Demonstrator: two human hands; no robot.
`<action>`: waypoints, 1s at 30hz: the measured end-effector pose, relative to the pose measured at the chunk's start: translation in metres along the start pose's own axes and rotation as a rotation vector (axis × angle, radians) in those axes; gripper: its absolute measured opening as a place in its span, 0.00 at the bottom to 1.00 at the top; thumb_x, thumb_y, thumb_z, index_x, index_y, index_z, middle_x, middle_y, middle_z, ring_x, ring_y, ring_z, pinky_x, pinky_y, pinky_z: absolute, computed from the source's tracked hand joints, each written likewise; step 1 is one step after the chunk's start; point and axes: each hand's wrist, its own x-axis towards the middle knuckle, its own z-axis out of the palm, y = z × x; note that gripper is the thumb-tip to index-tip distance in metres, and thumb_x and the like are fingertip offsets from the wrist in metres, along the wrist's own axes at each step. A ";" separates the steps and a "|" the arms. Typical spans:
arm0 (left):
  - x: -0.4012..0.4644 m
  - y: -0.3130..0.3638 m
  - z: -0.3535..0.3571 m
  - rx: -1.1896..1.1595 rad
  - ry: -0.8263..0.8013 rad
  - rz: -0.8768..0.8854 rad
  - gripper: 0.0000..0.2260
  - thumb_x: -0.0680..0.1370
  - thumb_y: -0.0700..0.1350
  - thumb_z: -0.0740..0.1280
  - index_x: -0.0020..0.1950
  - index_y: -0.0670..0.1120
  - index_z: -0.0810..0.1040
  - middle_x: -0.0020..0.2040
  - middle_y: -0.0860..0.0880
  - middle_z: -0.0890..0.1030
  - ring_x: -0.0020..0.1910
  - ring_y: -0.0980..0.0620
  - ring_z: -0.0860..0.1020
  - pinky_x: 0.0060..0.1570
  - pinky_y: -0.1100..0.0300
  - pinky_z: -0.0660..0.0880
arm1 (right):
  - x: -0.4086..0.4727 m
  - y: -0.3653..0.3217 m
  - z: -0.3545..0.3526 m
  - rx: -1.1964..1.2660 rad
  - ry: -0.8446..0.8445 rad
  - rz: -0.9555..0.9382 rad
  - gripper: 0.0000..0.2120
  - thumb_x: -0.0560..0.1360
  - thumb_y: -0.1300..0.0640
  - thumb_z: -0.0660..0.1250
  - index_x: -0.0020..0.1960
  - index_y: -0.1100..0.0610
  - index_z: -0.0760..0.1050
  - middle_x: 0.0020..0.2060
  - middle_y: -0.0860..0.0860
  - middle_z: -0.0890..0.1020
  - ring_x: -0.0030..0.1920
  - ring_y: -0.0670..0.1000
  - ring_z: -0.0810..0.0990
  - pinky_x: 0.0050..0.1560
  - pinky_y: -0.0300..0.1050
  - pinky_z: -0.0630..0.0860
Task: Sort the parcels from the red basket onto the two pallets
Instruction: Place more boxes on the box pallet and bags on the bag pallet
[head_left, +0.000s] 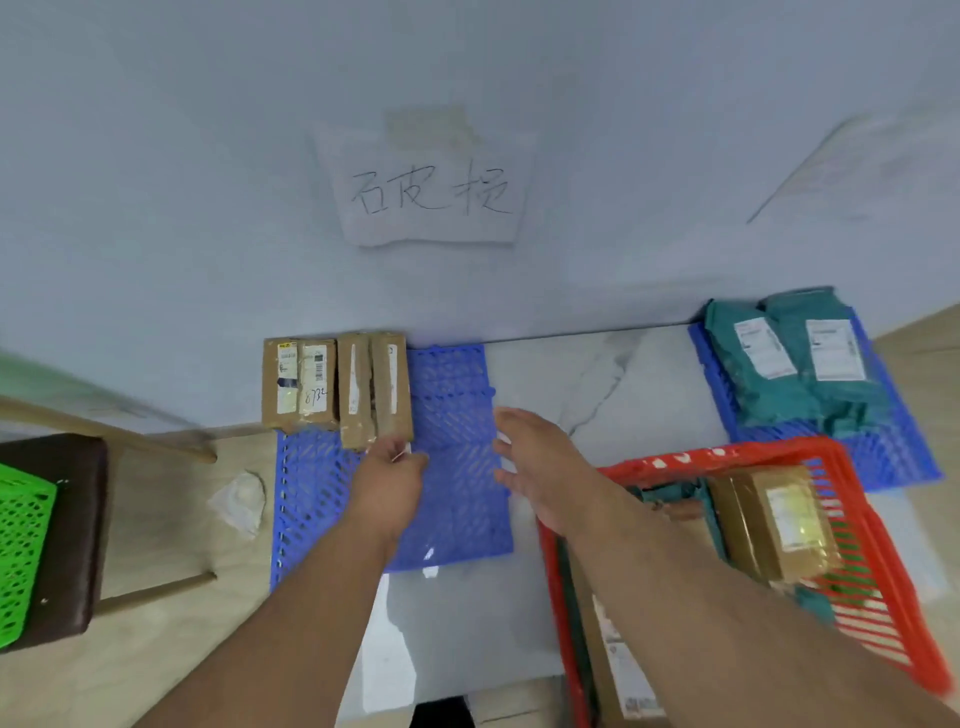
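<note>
Left hand (390, 480): arm extended forward, fingers curled at the near end of the rightmost brown cardboard parcel (390, 385), seemingly pinching it. That parcel lies at the far edge of the left blue slatted plastic pallet (457, 499), last in a row of four. Right hand (535, 462): arm outstretched, fingers spread, holding nothing, over the pallet's right edge. Red plastic basket (878, 530): near right on the floor, parcels inside. Right blue pallet (893, 457): carries teal plastic mailers (795, 379).
</note>
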 end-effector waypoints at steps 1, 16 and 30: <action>-0.017 0.002 0.011 0.000 -0.007 0.007 0.17 0.83 0.41 0.66 0.70 0.54 0.74 0.63 0.50 0.82 0.54 0.47 0.80 0.59 0.52 0.76 | -0.011 0.006 -0.019 0.005 -0.002 -0.028 0.21 0.87 0.54 0.61 0.72 0.69 0.70 0.75 0.71 0.68 0.77 0.71 0.66 0.76 0.74 0.65; -0.197 -0.028 0.148 0.003 0.010 0.060 0.12 0.83 0.35 0.65 0.50 0.53 0.75 0.44 0.60 0.77 0.36 0.67 0.77 0.29 0.77 0.71 | -0.119 0.081 -0.227 0.053 -0.076 -0.092 0.21 0.89 0.53 0.60 0.79 0.61 0.68 0.70 0.58 0.79 0.70 0.54 0.79 0.70 0.51 0.77; -0.201 -0.112 0.154 0.096 -0.101 -0.103 0.14 0.79 0.40 0.64 0.61 0.48 0.84 0.56 0.50 0.88 0.55 0.48 0.86 0.62 0.49 0.81 | -0.096 0.158 -0.232 -0.188 -0.057 0.049 0.16 0.88 0.48 0.59 0.50 0.51 0.82 0.44 0.48 0.88 0.52 0.47 0.83 0.69 0.53 0.74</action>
